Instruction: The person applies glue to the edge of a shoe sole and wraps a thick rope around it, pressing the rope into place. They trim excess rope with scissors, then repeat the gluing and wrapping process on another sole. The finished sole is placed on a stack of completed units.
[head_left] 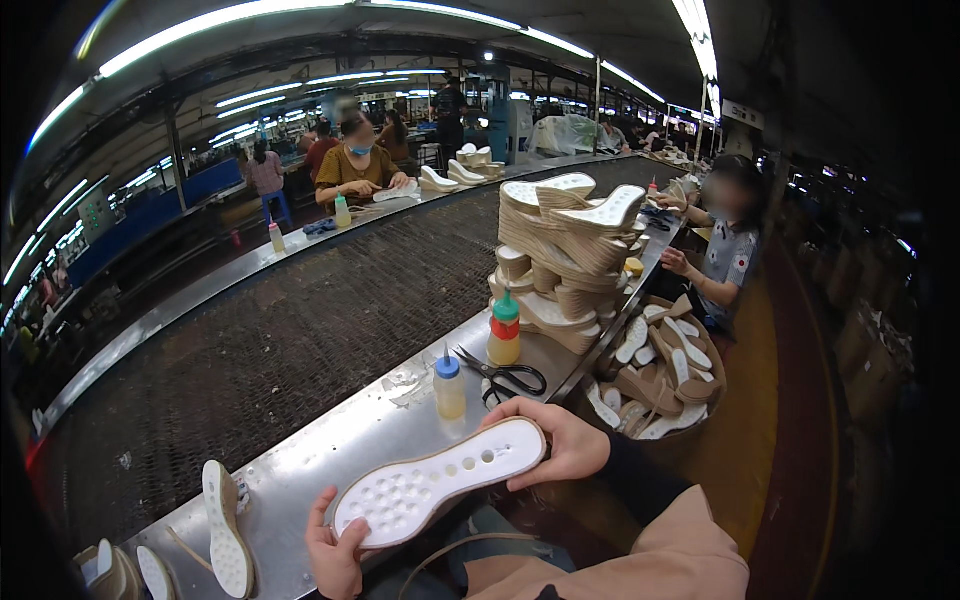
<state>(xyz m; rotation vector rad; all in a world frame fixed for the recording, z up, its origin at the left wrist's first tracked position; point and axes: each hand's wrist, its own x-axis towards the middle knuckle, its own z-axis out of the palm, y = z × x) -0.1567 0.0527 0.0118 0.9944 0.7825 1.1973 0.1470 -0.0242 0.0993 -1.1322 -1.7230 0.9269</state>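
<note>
A wedge shoe sole [440, 478] with a white, hole-dotted top and a tan edge is held up between both my hands, above the near edge of the metal bench. My left hand [333, 562] grips its wide forefoot end, thumb on the white face. Around the heel end, my right hand [572, 442] is closed, the fingers partly hidden behind it. A thin tan strip [470, 541] curves below the sole; whether it is joined to it I cannot tell. Black-handled scissors [508, 379] lie just beyond my right hand, beside a blue-capped squeeze bottle [450, 392].
A green-capped bottle [505, 342] stands before a tall stack of wedge soles [570, 250]. Loose soles [228, 530] rest on the bench at left. A dark mesh conveyor [270, 350] runs beyond. At right is a bin of soles [680, 375]; co-workers sit across and farther right.
</note>
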